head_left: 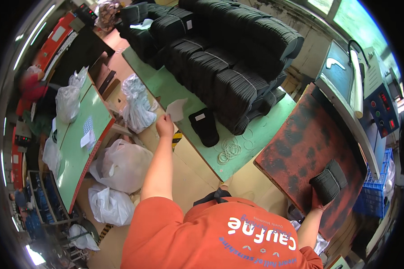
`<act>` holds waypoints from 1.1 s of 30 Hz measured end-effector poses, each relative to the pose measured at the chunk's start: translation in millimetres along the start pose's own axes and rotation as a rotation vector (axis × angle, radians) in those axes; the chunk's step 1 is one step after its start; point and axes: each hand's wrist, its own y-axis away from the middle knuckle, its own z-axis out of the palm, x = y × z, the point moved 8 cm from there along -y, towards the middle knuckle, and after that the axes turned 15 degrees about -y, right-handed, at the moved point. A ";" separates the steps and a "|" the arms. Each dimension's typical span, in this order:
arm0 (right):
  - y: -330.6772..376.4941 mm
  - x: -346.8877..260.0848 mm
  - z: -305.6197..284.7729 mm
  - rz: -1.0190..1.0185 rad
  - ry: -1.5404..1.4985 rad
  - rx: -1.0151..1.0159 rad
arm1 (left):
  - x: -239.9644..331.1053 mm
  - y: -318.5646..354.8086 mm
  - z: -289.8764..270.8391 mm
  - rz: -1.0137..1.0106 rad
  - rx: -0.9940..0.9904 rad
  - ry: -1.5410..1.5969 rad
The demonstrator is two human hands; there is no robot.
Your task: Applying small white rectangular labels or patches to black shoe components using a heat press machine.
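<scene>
Orange-red shirt is closest to the camera, and two bare arms reach out from it. Left hand has its fingers closed up small on the low edge of a pale sheet. Right hand is holding the end of a black bundle over the red-brown table. Most of its fingers are hidden, so I cannot tell how tight they are, or if the bundle touches the table.

I think the bundle could slip or spread out like a fan, because just one hand has it, near one end. The pale sheet might bend or flop, since it is only held at one edge. The big black piles on the green table look tall and soft, so a bump could make them slide. Loose rings lie just beside a black piece, and they could catch on it if it got dragged. If the machine by the red-brown table is hot, an arm too close could get hurt.

Left arm goes nearly straight out in front. Right arm reaches out to the side, its forearm slanting up toward the bundle
</scene>
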 end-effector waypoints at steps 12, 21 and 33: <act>10.6 4.6 -2.2 -0.093 -0.023 0.126 | 11.5 -23.1 75.6 0.395 -0.572 -0.278; -4.0 2.9 -4.7 0.099 -0.160 -0.294 | 15.0 -5.2 79.9 0.194 -0.691 0.033; -1.6 -2.5 -14.2 -0.033 -0.074 -0.104 | 57.2 19.3 26.9 0.076 -0.293 -0.188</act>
